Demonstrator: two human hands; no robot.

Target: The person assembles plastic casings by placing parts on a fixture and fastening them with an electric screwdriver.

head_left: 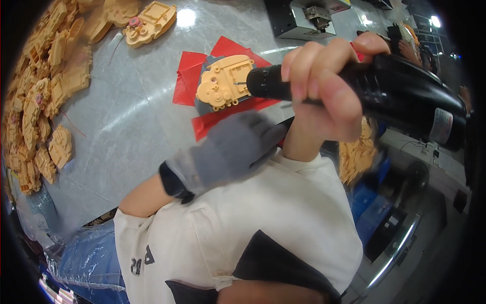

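Note:
My bare right hand [324, 83] is wrapped round a black electric screwdriver [405, 88], held nearly level. The tip of its bit meets a yellow plastic housing [225, 81] with round bosses and a rectangular recess. The housing lies on a grey holder [202, 104], with red sheets or tape [190, 76] around it on the table. My left hand [233, 147], in a grey glove, is just on the near side of the housing, in front of my body. Its fingers are stretched toward the right, somewhat blurred, and nothing shows in them.
A heap of yellow plastic parts [38, 106] covers the table's left side. Another yellow housing with a thin red wire [152, 23] lies at the far left. A black box-shaped device [298, 20] stands at the back. More yellow parts [357, 157] sit right of my body, beside blue bins [372, 200].

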